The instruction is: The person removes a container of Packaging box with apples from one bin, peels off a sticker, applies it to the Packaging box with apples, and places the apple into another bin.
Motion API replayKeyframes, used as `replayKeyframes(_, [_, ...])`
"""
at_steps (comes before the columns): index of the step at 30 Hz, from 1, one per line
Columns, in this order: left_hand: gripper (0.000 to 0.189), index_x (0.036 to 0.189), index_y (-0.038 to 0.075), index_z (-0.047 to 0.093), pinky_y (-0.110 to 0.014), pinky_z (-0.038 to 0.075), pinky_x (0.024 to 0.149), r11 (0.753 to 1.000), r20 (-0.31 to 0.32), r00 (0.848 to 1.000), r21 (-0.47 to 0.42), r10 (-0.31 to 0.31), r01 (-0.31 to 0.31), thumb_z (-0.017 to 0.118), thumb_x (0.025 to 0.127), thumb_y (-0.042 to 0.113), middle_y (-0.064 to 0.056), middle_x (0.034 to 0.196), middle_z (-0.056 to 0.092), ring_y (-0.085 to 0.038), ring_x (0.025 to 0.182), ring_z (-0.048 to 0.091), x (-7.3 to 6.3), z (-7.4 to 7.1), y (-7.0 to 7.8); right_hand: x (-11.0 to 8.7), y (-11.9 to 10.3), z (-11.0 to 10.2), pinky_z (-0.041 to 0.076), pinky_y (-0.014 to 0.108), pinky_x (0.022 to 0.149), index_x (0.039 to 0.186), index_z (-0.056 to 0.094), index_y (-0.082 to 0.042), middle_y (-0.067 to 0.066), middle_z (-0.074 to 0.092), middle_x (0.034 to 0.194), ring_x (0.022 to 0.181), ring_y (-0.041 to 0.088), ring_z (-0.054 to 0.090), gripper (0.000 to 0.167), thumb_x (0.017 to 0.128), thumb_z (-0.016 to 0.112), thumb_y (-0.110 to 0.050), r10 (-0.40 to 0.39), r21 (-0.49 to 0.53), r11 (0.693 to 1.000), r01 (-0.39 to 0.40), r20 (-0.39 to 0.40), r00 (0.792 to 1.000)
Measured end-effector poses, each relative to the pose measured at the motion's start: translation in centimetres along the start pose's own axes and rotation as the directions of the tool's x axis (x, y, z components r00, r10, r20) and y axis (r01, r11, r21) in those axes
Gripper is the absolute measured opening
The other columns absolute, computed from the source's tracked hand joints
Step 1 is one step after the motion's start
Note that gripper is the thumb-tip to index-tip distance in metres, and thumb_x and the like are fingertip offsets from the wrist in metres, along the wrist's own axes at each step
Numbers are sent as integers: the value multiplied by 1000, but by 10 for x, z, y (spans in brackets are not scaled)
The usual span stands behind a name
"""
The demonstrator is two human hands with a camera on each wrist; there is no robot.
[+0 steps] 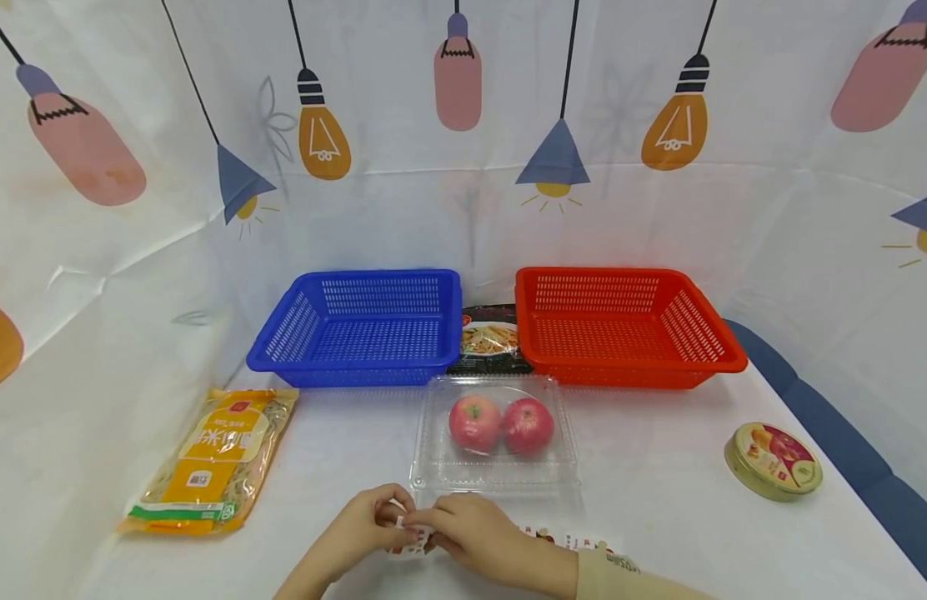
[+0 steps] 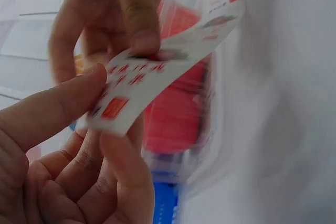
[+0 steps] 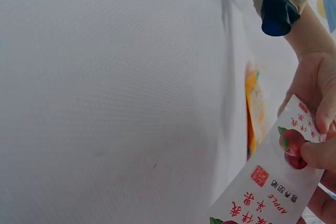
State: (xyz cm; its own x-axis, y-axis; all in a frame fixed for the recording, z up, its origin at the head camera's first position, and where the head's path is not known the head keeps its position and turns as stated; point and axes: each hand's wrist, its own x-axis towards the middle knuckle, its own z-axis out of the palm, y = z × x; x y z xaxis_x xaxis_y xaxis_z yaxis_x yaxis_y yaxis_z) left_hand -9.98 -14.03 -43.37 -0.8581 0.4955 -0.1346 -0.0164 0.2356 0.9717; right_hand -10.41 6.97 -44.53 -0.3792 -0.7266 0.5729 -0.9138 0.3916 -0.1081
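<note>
A strip of printed apple labels (image 3: 265, 179), white with red lettering and apple pictures, stretches between both hands near the table's front edge. My left hand (image 1: 358, 533) pinches one end of it between thumb and fingers, clearest in the left wrist view. Close beside, my right hand (image 1: 484, 540) pinches the same strip with its thumb on the printed face. The rest of the strip trails under the right forearm. Just beyond the hands lies a clear plastic box (image 1: 497, 479) around two red apples, one (image 1: 474, 423) left of the other (image 1: 528, 426).
At the back stand a blue basket (image 1: 358, 375) and a red basket (image 1: 621, 373), with a black food packet (image 1: 489, 364) between them. A yellow-orange food bag (image 1: 212, 458) lies at the left. On the right sits a round gold tin (image 1: 774, 461) near the table edge.
</note>
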Motion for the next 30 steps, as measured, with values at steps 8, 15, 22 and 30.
replayKeyframes(8, [17,98,-9,52,-28,54,61,998,37,999,-68,8,-5,59,87,2,-21,89,66,-12,71,61,-6,-13,5,-1,2,0,45,11,68,116,61,-21,-10,58,77,71,1,56,42,77,71,-11,43,10,999,-43,19,999])
replayKeyframes(15, [20,104,-12,48,-26,54,62,993,88,996,-114,36,-26,53,89,-1,-22,90,65,-12,74,62,-5,-13,5,0,2,-1,43,11,66,118,60,-23,-11,57,77,70,0,53,44,76,71,-12,76,28,997,-78,64,995])
replayKeyframes(22, [30,110,-14,43,-23,54,62,987,140,988,-153,68,-46,55,86,-1,-18,87,65,-9,71,62,-2,-8,4,2,-1,-1,42,11,69,116,61,-21,-11,60,82,72,-3,52,36,81,69,-23,62,26,998,-65,92,994])
replayKeyframes(30, [32,114,-12,41,-24,53,62,987,133,990,-161,41,-19,55,87,-1,-13,83,64,-10,69,61,-1,-7,2,4,-1,-1,44,12,75,99,63,-20,-12,61,88,76,-2,54,24,77,72,-20,44,20,999,-44,26,999])
